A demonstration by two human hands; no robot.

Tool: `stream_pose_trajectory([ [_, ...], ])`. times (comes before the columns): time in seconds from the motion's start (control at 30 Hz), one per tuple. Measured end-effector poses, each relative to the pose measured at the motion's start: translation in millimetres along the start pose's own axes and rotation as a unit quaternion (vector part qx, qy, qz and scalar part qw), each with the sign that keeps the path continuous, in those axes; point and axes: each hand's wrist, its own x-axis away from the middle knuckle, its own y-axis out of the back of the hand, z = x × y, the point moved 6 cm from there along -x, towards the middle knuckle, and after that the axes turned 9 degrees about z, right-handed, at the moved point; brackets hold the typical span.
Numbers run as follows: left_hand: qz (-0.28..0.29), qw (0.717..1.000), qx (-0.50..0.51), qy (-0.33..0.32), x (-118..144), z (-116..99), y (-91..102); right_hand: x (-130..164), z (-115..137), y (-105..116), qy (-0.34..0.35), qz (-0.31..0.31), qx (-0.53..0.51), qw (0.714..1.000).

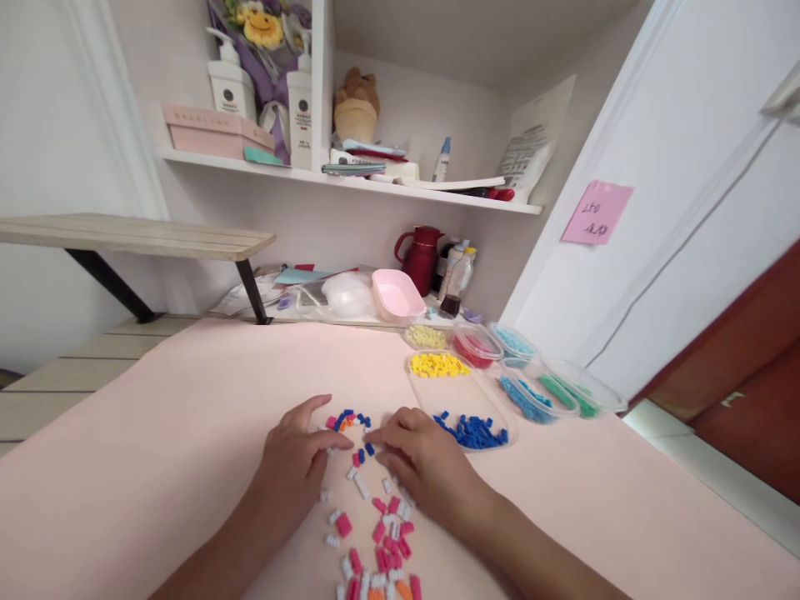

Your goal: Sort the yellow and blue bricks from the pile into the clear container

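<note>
Head view: sorting is partly done. Yellow bricks (438, 364) and blue bricks (473, 431) lie in a clear tray (493, 408); mixed loose bricks (381, 533), mostly pink and white, remain on the pink mat (187, 433). Left hand (293, 467) and right hand (422, 462) rest palm-down with fingers loosely curled at the pile; no clamped brick is visible. Further tubs (531, 392) stand to the right, clear of both hands
</note>
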Motion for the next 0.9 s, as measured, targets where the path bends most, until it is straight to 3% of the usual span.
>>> stream_pose_trajectory([
  [0.47, 0.052, 0.995, -0.017, -0.081, 3, -17, -8.0, -1, -4, 2, -0.018, 0.002, -0.019, 1.000],
  [0.67, 0.028, 0.998, 0.013, -0.061, 4, -16, 1.0, -3, -3, 5, -0.031, -0.014, -0.038, 0.999],
  [0.77, -0.011, 0.998, 0.053, -0.032, 1, -11, 13.3, 1, -5, 20, -0.026, -0.032, -0.055, 0.998],
  [0.9, -0.065, 0.993, 0.096, -0.006, -1, 3, 21.4, 14, -23, 62, -0.057, -0.097, -0.038, 0.993],
])
